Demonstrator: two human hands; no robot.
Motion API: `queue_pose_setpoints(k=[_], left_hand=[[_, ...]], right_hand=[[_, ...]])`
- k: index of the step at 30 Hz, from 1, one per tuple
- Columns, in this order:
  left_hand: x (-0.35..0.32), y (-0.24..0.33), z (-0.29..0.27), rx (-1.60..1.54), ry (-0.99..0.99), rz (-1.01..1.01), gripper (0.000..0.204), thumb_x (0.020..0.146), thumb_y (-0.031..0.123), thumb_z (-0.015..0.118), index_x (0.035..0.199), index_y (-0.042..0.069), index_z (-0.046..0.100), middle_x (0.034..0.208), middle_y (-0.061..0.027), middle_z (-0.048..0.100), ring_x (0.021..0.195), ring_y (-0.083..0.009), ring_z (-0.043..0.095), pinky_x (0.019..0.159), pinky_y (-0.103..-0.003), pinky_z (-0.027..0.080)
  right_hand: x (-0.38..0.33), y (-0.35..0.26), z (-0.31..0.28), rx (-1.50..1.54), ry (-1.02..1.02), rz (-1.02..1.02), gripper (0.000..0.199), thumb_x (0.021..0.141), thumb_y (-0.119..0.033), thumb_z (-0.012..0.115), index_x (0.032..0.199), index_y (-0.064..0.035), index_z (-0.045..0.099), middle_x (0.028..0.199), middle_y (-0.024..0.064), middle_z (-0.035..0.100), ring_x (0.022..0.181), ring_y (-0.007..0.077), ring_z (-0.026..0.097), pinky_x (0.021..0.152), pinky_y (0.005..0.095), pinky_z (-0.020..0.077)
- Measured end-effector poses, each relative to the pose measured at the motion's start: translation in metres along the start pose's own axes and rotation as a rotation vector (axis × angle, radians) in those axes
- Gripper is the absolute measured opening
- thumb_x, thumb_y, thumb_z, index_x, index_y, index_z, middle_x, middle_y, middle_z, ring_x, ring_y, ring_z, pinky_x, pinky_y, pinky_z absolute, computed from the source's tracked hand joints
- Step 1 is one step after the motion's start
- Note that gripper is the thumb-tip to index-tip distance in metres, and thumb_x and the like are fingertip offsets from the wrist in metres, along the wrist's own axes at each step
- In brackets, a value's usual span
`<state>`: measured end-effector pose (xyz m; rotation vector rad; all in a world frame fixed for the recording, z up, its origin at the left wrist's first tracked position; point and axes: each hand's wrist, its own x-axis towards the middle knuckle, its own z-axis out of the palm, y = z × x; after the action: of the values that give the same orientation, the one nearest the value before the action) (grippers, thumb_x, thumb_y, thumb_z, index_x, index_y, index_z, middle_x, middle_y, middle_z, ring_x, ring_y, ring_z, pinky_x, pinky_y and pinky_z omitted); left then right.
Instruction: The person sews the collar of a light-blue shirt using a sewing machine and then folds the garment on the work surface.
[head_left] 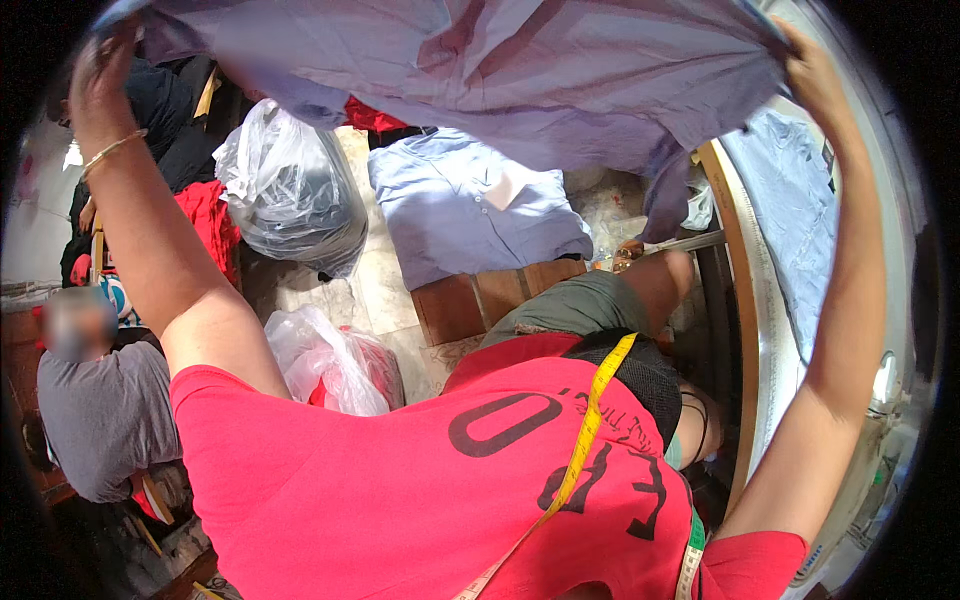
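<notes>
Raised high in front of me, a lavender-blue cloth garment [520, 80], probably a shirt, is spread between both hands. My left hand [103, 75] grips its left end at the top left, and a thin bracelet circles that wrist. At the top right my right hand [812, 82] is closed on the other end. The garment's upper part runs out of view, and its lower edge hangs in folds. Beneath it, a light-blue button shirt [465, 215] lies flat on a brown wooden bench [450, 308], with a pale paper piece [505, 191] on it.
A yellow tape measure [590, 420] hangs over my red shirt. Clear plastic bags [300, 195] of clothing stand on the floor to the left. A person in a grey shirt [105, 420] sits at the lower left. Light-blue cloth [785, 200] lies beyond a wooden edge at right.
</notes>
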<state>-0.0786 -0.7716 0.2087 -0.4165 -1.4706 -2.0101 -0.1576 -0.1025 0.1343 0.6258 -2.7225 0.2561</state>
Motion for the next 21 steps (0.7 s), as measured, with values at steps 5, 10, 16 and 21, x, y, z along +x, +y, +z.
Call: queue_pose_setpoints(k=[5, 10, 16, 21], left_hand=[[-0.027, -0.028, -0.024, 0.121, 0.286, -0.138, 0.034, 0.093, 0.006, 0.044, 0.123, -0.009, 0.044, 0.115, -0.0175, 0.054, 0.104, -0.0220, 0.055, 0.092, -0.031, 0.046], [-0.201, -0.032, -0.052, 0.583, 0.414, -0.478, 0.040, 0.085, 0.025, 0.061, 0.115, 0.000, 0.057, 0.110, -0.0099, 0.061, 0.100, -0.0189, 0.058, 0.091, -0.033, 0.044], [-0.423, -0.197, -0.164, 0.359, 0.346, -1.044, 0.021, 0.082, 0.001, 0.056, 0.101, 0.008, 0.062, 0.094, -0.0031, 0.064, 0.083, -0.0143, 0.060, 0.075, -0.030, 0.049], [-0.473, -0.244, -0.161, 0.355, 0.623, -1.324, 0.025, 0.080, -0.002, 0.052, 0.100, 0.010, 0.061, 0.087, -0.0024, 0.063, 0.071, -0.0160, 0.060, 0.063, -0.031, 0.050]], right_hand=[[-0.001, -0.029, 0.054, 0.446, 0.155, 0.033, 0.047, 0.079, 0.003, 0.050, 0.124, -0.0095, 0.052, 0.113, 0.0110, 0.061, 0.105, 0.0231, 0.057, 0.098, 0.0332, 0.0377], [-0.080, -0.065, 0.131, 0.443, 0.267, -0.169, 0.043, 0.074, 0.015, 0.044, 0.109, -0.0045, 0.061, 0.109, 0.0139, 0.062, 0.104, 0.0259, 0.059, 0.093, 0.0316, 0.0435], [-0.178, -0.063, 0.263, 0.431, -0.157, -0.063, 0.031, 0.078, -0.002, 0.048, 0.104, -0.0082, 0.064, 0.114, 0.0149, 0.060, 0.106, 0.0279, 0.057, 0.093, 0.0339, 0.0441], [-0.197, -0.061, 0.300, 0.435, -0.345, -0.022, 0.034, 0.075, 0.004, 0.046, 0.103, -0.0039, 0.063, 0.109, 0.0170, 0.061, 0.104, 0.0290, 0.058, 0.089, 0.0344, 0.0444]])
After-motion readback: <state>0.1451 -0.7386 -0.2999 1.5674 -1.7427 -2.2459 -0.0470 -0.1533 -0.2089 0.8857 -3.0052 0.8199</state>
